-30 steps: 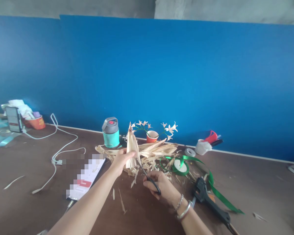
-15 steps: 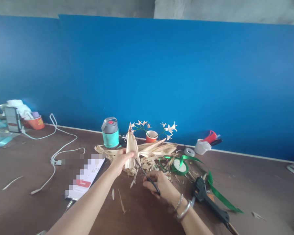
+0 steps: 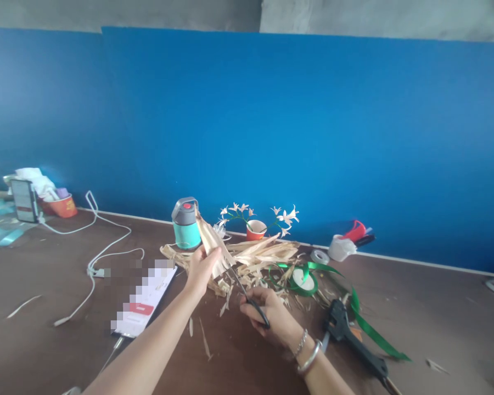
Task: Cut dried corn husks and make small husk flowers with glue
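Observation:
My left hand [image 3: 201, 270] pinches a pale dried corn husk [image 3: 212, 240], which tilts up and to the left in front of the turquoise flask. In my right hand [image 3: 271, 312] is a pair of dark-handled scissors [image 3: 255, 307], with the fingers closed round the handles. The blades point up and left and meet the husk's lower right edge; whether they are apart I cannot make out. Behind both hands lies a heap of dried husks [image 3: 267, 251] with small scraps around it. White flowers [image 3: 287, 216] on green stems lean out of an orange paper cup [image 3: 256, 233].
A black glue gun [image 3: 354, 340] lies right of my right hand, beside a spool of green ribbon [image 3: 304, 281]. Left of my left arm is a phone [image 3: 146, 302] with a cable. The flask [image 3: 186, 227], a tape roll [image 3: 320, 256] and a white container [image 3: 341, 248] stand along the blue wall.
The husk has tipped from nearly upright to leaning left, as my left hand turned and rose slightly. My right hand and the scissors have stayed in almost the same place.

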`<state>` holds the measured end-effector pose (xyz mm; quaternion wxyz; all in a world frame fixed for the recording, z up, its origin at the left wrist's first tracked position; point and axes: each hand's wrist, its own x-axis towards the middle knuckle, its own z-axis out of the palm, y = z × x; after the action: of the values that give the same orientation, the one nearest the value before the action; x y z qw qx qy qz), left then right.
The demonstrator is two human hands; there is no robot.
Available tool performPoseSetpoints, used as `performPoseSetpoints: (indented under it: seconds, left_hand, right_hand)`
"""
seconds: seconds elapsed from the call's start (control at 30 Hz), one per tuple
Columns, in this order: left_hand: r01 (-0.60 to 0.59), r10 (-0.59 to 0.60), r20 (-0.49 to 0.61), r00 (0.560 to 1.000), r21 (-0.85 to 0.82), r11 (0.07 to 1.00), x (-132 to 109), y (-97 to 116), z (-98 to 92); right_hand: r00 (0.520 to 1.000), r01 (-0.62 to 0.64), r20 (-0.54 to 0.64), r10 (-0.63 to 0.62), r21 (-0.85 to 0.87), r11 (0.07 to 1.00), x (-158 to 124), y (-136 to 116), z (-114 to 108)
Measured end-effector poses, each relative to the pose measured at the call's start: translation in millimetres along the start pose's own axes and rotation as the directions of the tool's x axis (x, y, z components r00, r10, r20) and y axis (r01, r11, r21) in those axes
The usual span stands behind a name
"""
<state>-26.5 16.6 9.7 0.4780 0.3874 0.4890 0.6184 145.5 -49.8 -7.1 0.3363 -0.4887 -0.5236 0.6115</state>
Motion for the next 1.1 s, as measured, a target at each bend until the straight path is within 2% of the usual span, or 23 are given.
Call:
performPoseSetpoints:
  seconds: [0.13, 0.33, 0.47, 1.1]
  left_hand:
    - [-0.044, 0.042, -0.045, 0.998, -0.048, 0.998, -6, 1, 5.4]
    - [0.012, -0.023, -0.042, 0.999, -0.237, 0.971, -13, 0, 14.2]
    - [0.052, -0.074, -0.061, 0.995, -0.303, 0.952, -15, 2, 14.2]
    - [0.120, -0.121, 0.008, 0.993, -0.200, 0.972, -34, -14, 25.7]
  right_hand:
    - [1.000, 0.012, 0.018, -0.012, -0.013, 1.000, 0, 2, 2]
    - [1.000, -0.002, 0.014, 0.002, -0.024, 1.000, 1, 3, 1]
    - [1.000, 0.006, 0.029, -0.005, -0.037, 0.999, 0, 2, 1]
    - [0.998, 0.057, -0.038, -0.055, 0.030, 0.998, 6, 10, 4]
